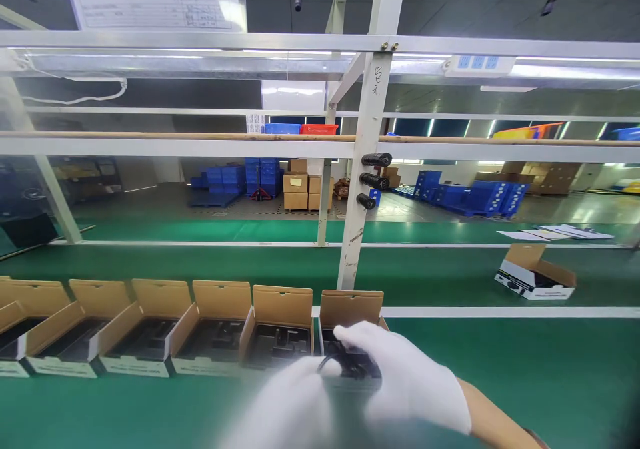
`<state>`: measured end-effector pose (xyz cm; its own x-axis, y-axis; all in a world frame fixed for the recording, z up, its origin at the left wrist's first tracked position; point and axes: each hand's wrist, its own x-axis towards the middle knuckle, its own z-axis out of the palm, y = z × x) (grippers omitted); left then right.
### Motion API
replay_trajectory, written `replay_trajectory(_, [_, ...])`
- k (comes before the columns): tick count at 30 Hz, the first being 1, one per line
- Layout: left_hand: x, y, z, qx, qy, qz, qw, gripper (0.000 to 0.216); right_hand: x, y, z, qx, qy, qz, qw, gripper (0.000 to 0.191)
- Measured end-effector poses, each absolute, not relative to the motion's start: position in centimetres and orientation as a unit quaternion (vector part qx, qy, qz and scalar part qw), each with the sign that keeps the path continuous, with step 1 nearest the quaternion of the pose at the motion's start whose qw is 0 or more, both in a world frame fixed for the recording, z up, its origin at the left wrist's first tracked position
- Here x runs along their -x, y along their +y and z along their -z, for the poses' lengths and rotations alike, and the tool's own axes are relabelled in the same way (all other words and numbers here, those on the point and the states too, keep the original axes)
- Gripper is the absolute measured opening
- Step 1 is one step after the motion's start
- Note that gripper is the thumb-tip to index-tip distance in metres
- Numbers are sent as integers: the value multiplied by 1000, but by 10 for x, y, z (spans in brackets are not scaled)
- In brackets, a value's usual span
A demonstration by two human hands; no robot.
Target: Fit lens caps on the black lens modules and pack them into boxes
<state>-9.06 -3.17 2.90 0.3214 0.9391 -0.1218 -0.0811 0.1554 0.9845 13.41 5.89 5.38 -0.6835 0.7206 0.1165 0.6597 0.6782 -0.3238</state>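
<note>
A bundled black cable (353, 364) is held in front of the rightmost open carton (351, 308) of a row. My right hand (407, 376), in a white glove, closes round the bundle from the right, thumb on top. From the left, the gloved fingertips of my left hand (293, 402) meet a thin loop of the same cable and pinch it; the rest of that hand is smeared by motion. Both hands cover most of this carton's front and inside. Just left of it, another open carton (283, 306) holds a black tray with black parts.
More open cartons (163, 299) stand in line to the left on the green bench (500, 382). A white upright post (367, 129) rises behind the row, with black rolls on it. Farther back at right are another open carton (540, 292) and paper sheets (555, 233).
</note>
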Motion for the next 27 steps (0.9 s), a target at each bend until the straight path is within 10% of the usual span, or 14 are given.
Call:
replay_trajectory(3, [79,-7,-45,-578,429,-372,587,33,-131,40,-64,430,-873,-134,185,22])
replay_trajectory(7, [63,44,-46,-650,556,-422,301,27,-146,54,-53,475,-801,-267,249,26])
replay_trajectory(15, [28,86,-23,-734,368,-203,535,44,-173,76,-33,440,-876,-115,161,48])
replay_trajectory(27, [25,125,25,-876,425,30,226,35,-131,108,40,496,-861,42,-103,5])
